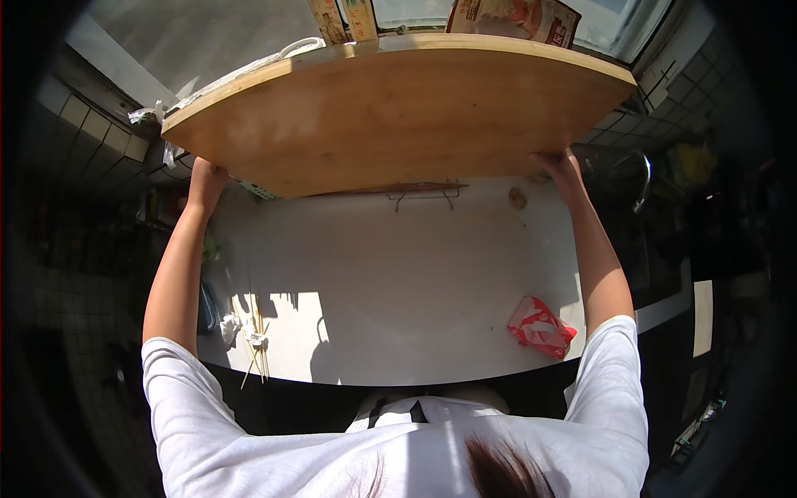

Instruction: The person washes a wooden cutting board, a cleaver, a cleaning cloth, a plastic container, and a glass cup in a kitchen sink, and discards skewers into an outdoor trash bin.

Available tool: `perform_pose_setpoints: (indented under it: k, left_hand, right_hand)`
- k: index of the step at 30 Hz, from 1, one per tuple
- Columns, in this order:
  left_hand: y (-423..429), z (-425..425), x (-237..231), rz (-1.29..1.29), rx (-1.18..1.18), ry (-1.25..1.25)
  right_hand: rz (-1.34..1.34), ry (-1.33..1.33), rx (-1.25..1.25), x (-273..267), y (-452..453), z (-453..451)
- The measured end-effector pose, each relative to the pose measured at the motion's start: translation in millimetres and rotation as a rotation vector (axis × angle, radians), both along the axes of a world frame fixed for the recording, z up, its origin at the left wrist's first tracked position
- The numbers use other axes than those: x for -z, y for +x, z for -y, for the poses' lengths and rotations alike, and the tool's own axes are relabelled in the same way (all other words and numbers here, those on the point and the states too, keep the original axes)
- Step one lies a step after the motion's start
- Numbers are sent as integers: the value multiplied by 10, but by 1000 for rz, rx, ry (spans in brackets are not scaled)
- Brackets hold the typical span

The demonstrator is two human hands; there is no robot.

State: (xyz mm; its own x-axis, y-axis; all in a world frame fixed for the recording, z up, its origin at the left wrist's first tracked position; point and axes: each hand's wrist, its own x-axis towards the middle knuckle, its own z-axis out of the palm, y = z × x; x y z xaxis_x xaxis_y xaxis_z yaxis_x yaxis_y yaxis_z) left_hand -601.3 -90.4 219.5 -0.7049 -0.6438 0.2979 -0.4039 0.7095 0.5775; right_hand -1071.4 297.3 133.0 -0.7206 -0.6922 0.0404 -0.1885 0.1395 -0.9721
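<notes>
A large wooden board (386,118) stands tilted up at the far side of the white countertop (386,274), in front of the window. My left hand (210,176) grips its lower left edge, and my right hand (560,167) holds the lower right. Most of the fingers of both hands are hidden by the board. Below the board's lower edge, a wire rack (423,196) shows in part. A small brown lump (517,198) lies on the counter near my right hand.
Thin wooden skewers (256,348) and crumpled white tissue (230,327) lie front left, beside a blue container (207,308). A red and white plastic packet (542,328) rests front right. A curved metal tap (646,180) rises at right. Behind the board stands a printed food bag (517,18).
</notes>
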Motion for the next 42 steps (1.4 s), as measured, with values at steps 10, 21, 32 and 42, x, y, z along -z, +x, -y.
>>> perform_pose_setpoints:
  k: [10,21,32,42]
  left_hand:
    - [-168,84,305,-55,47,183]
    - [-413,165,574,-26,-4,162]
    - [-632,189,516,75,-134,194]
    - [-567,386,566,117,-209,220]
  right_hand:
    - [12,148,-21,338,-111,67]
    - [-14,-70,-91,621,-340,-9]
    - [-56,116,20,607,-431,106]
    - [30,109,26,566,-229,207]
